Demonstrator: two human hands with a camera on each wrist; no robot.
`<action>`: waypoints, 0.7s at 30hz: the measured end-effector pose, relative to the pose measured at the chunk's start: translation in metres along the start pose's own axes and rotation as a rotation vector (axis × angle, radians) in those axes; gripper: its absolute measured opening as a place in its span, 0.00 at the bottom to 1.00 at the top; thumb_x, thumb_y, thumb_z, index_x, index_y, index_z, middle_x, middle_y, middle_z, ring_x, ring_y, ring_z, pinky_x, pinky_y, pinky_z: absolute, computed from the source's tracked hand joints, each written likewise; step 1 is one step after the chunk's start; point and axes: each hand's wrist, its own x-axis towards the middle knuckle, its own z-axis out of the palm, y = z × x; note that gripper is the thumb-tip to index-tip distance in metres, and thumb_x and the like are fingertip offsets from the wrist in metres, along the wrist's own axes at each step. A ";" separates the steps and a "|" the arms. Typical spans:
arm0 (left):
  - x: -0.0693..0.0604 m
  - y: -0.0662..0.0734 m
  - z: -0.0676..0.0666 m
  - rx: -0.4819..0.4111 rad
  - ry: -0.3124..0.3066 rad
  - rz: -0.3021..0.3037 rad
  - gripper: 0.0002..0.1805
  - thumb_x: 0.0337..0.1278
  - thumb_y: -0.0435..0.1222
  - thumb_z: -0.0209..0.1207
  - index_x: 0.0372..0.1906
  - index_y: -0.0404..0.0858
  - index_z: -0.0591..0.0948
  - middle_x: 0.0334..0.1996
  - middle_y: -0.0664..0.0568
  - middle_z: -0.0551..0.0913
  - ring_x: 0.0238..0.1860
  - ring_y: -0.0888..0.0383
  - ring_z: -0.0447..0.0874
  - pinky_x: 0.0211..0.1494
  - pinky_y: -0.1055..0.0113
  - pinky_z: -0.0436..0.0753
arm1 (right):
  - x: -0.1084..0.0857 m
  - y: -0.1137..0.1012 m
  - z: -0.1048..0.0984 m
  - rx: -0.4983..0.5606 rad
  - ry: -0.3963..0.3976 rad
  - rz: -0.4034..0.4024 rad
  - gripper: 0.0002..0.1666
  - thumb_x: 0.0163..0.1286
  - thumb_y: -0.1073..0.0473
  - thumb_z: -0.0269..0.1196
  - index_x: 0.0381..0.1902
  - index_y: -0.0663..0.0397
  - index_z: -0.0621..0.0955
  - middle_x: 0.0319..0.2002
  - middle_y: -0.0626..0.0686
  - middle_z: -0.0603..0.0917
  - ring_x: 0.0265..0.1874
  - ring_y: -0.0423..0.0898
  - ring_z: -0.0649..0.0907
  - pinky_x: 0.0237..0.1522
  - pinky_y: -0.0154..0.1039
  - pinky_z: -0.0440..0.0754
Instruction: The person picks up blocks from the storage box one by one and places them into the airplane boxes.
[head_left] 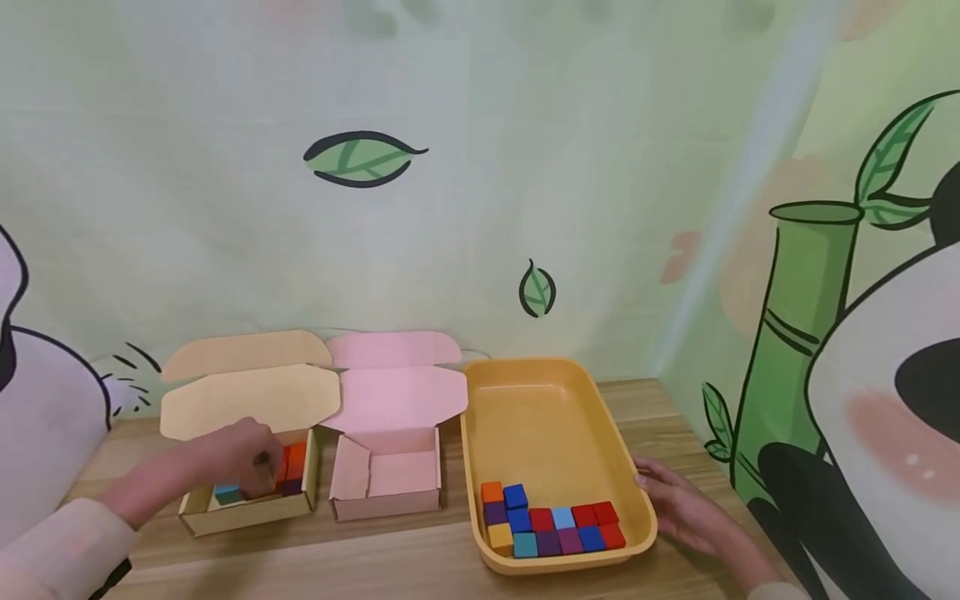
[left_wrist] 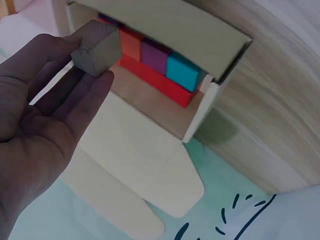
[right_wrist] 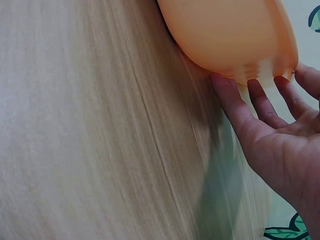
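Note:
My left hand is over the tan cardboard box at the left. Its thumb and fingers pinch a plain wooden cube, seen best in the left wrist view. Inside that box lie red, orange and purple cubes and a teal cube; the hand hides part of them in the head view. My right hand is at the right side of the yellow tray. In the right wrist view, its extended fingertips touch the tray's outer wall. Several coloured cubes sit along the tray's near end.
Between tan box and tray stands a pink cardboard box with its lid folded back. The tan box's lid also lies open toward the wall. Everything rests on a wood-grain table, with a printed cloth behind.

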 end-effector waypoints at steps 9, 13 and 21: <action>0.008 -0.009 0.010 0.047 -0.068 -0.025 0.09 0.43 0.27 0.72 0.26 0.45 0.88 0.25 0.62 0.78 0.27 0.64 0.70 0.32 0.70 0.76 | 0.000 -0.001 0.000 0.006 -0.019 -0.018 0.43 0.81 0.50 0.52 0.80 0.63 0.45 0.75 0.71 0.54 0.63 0.54 0.76 0.58 0.55 0.80; 0.010 -0.013 0.014 0.059 -0.069 -0.001 0.12 0.39 0.24 0.73 0.26 0.44 0.88 0.24 0.63 0.77 0.26 0.65 0.68 0.30 0.70 0.74 | 0.000 0.000 -0.001 0.011 -0.018 -0.018 0.43 0.81 0.50 0.52 0.80 0.62 0.45 0.75 0.71 0.55 0.62 0.53 0.77 0.58 0.55 0.80; 0.012 -0.010 0.012 0.093 -0.071 0.009 0.13 0.33 0.24 0.73 0.23 0.45 0.88 0.21 0.65 0.78 0.23 0.67 0.69 0.26 0.71 0.76 | 0.001 0.000 -0.001 -0.001 -0.015 -0.007 0.44 0.82 0.49 0.51 0.80 0.63 0.43 0.75 0.72 0.53 0.63 0.54 0.76 0.58 0.56 0.80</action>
